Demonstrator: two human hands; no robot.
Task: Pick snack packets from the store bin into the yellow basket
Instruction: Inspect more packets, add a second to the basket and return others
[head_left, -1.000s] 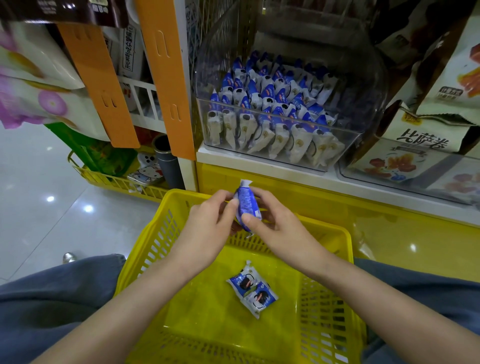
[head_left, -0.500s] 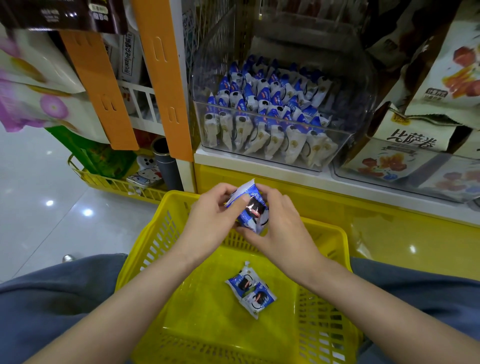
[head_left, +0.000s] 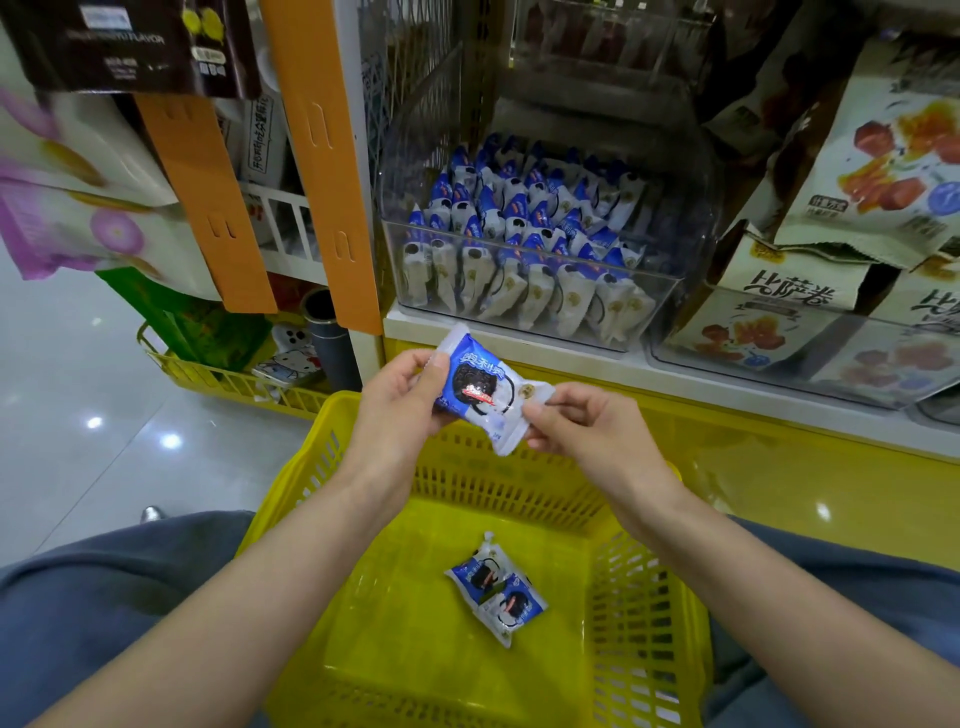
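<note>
The snack packet (head_left: 480, 387) is held face-up over the far edge of the yellow basket (head_left: 493, 483), pinched at its blue end by the left hand (head_left: 400, 400) and its white end by the right hand (head_left: 582, 426). Honestly it's best lowered and let go near the two packets (head_left: 496, 590) already inside. Glossy wrapper, dark round cookie printed on it.
</note>
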